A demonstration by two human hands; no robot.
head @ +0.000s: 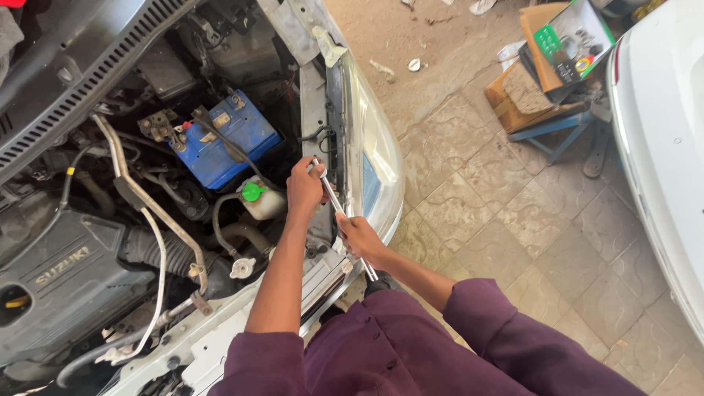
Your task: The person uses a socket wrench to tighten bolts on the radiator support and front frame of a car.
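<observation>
Pretty bright daylight here, soft and even, no harsh sun patches on the tiled floor. The white car body on the right runs close to blown out, and the headlight picks up a pale sheen. The engine bay sits a lot darker, with deep shadow between the hoses. Focus is decent in the middle; the far top corners go soft, and straight lines bend a bit near the edges, wide-angle style.
</observation>
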